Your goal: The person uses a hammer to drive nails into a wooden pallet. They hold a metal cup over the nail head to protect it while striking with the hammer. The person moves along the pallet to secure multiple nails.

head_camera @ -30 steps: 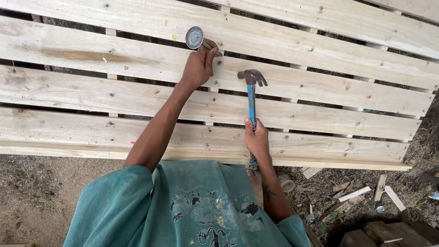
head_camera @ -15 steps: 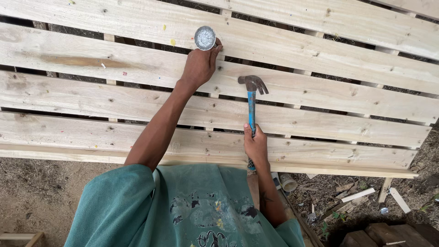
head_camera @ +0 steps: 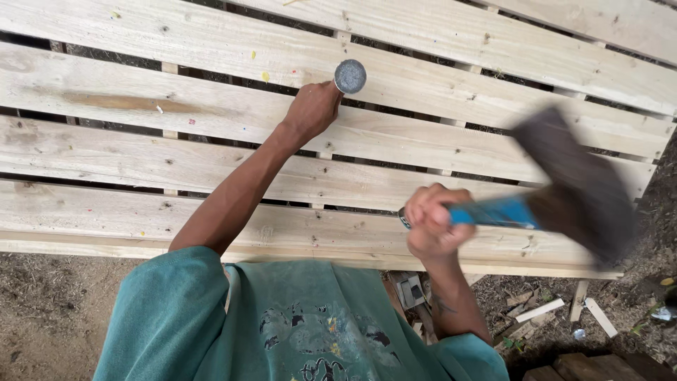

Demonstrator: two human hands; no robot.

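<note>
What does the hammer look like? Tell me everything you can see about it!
The hammer has a blue handle and a big dark head that looks like metal. It is raised in the air above the pale wooden slats, touching none of them, with the head out to the right side of the picture. It looks smeared and blurry, so its fine shape cannot be made out. The right hand is wrapped tight around the handle's end, and nothing else touches it.

Left hand point(head_camera: 310, 109) on slatted frame point(head_camera: 176, 166), round tin point(head_camera: 350, 76) just behind; hammer point(head_camera: 557, 197) in right hand point(head_camera: 431, 222), nearer, rightward.
</note>
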